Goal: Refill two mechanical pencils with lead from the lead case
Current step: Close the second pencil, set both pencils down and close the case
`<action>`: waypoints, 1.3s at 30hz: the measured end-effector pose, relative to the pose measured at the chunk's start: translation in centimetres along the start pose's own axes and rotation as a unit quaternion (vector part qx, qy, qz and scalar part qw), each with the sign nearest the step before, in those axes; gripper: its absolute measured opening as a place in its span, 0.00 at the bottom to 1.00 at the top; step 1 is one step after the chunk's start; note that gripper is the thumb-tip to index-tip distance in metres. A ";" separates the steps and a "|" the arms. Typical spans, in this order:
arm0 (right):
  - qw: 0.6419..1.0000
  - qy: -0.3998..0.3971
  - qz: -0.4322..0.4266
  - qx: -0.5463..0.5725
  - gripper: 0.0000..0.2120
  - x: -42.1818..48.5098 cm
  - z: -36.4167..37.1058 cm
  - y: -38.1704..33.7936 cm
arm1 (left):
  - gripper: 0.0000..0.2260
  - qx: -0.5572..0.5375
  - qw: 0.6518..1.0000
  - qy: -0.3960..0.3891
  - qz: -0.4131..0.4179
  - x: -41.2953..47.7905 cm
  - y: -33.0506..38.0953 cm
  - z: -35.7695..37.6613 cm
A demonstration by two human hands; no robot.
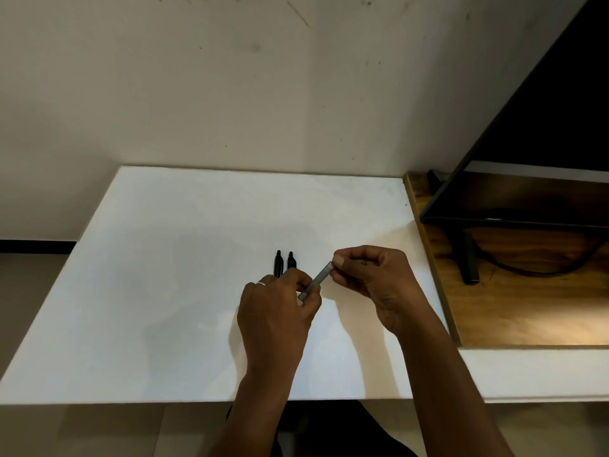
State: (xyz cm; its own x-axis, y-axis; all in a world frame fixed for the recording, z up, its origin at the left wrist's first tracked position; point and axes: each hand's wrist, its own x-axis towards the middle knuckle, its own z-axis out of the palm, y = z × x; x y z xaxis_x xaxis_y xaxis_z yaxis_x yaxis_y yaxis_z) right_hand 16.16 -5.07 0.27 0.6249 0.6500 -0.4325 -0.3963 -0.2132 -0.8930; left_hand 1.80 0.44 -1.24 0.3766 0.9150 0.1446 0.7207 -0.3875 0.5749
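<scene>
White flat counter (pixel 164 291) carries the work; a dark monitor (pixel 527 159) stands on a wooden board at the right. Two slim black mechanical pencils (pixel 279 262) lie side by side on the counter, just beyond the left hand (pixel 276 311), apparently untouched; neither looks refilled yet. The narrow grey translucent lead case (pixel 315 281) is held off the counter, tilted, between both hands. Left grip: fingers pinched closed on the case's lower end. Right hand (pixel 372 282): thumb and forefinger closed on its upper end, wrist raised. Judgement: early stage, case likely being opened. No lead visible.
</scene>
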 end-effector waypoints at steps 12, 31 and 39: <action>0.999 0.003 0.016 0.030 0.04 0.0 -0.1 0.0 | 0.04 -0.120 0.992 -0.023 -0.023 0.3 0.0 -0.5; 0.989 0.067 -0.011 -0.131 0.07 0.6 2.0 2.1 | 0.08 -0.249 0.946 -0.023 -0.206 1.9 -2.4 -1.3; 0.950 0.117 -0.071 -0.282 0.07 1.3 3.6 3.3 | 0.03 -0.218 0.944 -0.026 -0.247 1.8 -2.6 -1.2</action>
State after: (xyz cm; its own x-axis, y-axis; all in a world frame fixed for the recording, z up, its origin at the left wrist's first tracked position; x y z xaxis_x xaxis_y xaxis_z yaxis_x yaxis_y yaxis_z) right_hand 13.23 -2.28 -2.84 0.8038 0.5349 -0.2601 0.0846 -0.5357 -0.8402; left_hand -0.07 3.25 -1.52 0.0941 0.9606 -0.2614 0.5128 0.1783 0.8398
